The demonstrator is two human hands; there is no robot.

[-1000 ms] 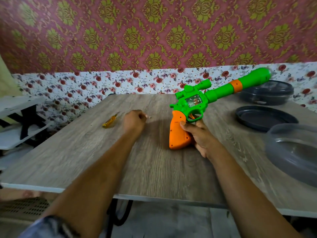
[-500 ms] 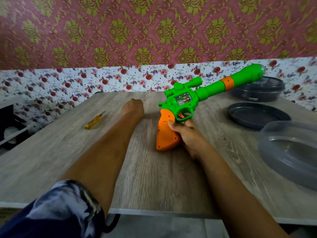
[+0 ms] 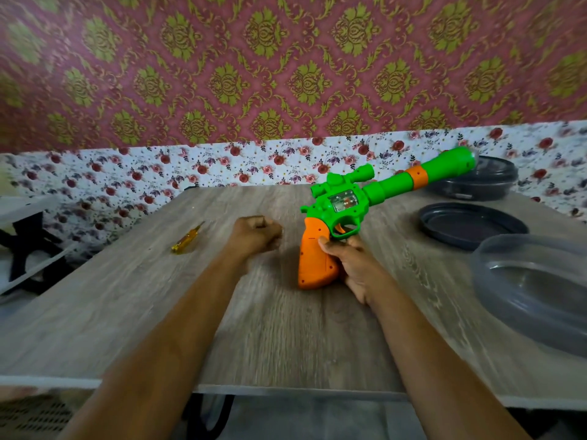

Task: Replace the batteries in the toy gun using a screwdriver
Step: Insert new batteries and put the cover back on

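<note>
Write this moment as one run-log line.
right hand: grips toy gun handle | left hand: fisted, contents unseen | screwdriver: lies on table, untouched

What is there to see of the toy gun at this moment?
The toy gun looks like glossy plastic: green body with a scope on top, a clear side window, a long barrel with an orange band, an orange trigger and an orange grip. It stands upright, the grip's butt seemingly resting on the wooden table, barrel slanting up to the right. The right hand holds the grip, thumb across its near side.
</note>
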